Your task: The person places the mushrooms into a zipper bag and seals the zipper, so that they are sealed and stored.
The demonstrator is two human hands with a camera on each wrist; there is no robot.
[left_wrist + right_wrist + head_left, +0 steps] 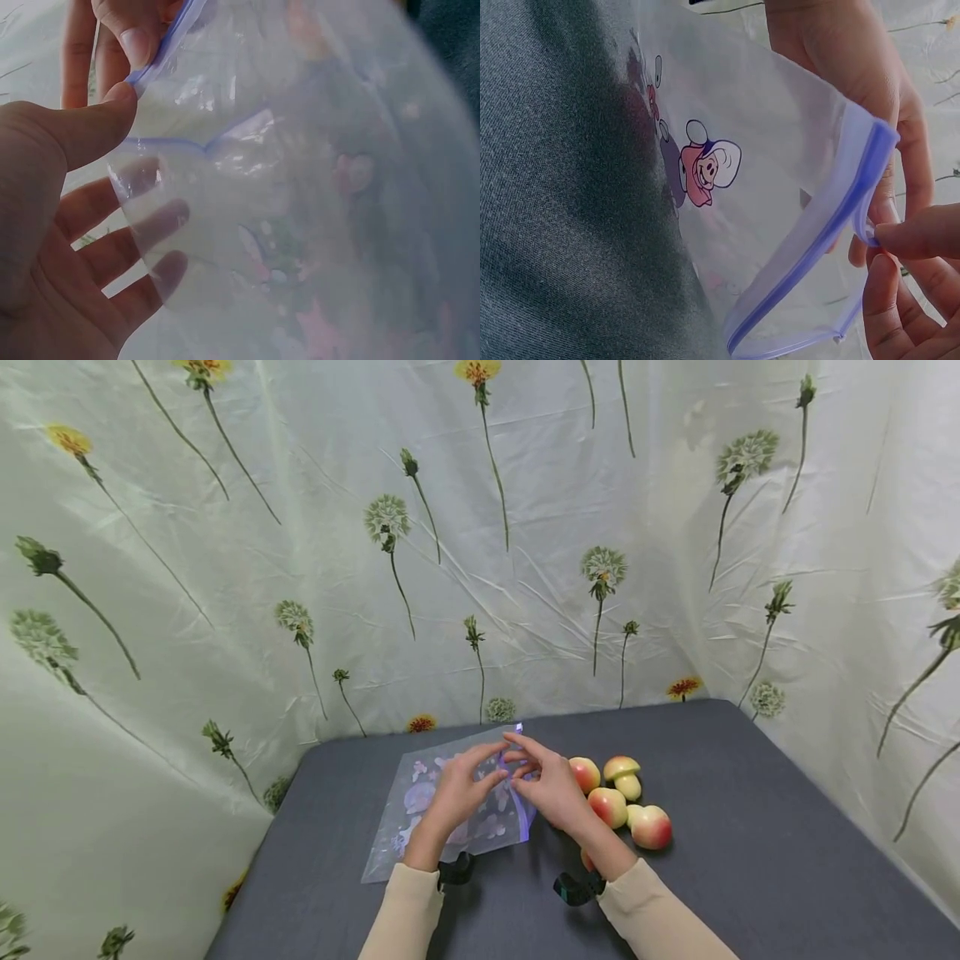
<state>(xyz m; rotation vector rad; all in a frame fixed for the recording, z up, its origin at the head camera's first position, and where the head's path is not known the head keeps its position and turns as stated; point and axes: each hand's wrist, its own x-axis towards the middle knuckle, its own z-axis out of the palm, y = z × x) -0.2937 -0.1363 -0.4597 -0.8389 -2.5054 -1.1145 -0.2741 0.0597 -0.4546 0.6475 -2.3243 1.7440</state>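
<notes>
Left hand (465,785), centre of the head view: holds the clear bag (401,822) at its mouth. In the left wrist view the thumb lies on the purple zip strip (169,37), while three fingers spread behind the film, visible through it. Which finger meets the thumb cannot be told.

Right hand (551,785), just right of centre in the head view: pinches the same mouth. In the right wrist view, lower right, thumb and a fingertip close on a thin purple flap. The fingertips of both hands nearly meet there.

Bag: mid-frame in the head view, slanting toward the lower left, strip on its right side. Two purple edges stand apart in the left wrist view, so the mouth is parted at least along that stretch. Film carries printed figures; one, pink with a white hood (709,165), sits left of centre in the right wrist view.

Right of the right hand in the head view: a cluster of red-and-yellow mushroom-shaped pieces (651,827), one with its pale stem plainly visible. Another is partly hidden by the right wrist.

Black wrist devices (455,868) and cream sleeves (405,910), bottom of frame. Dark grey bench (720,777) beneath; white dandelion-print sheet (337,468) behind.
</notes>
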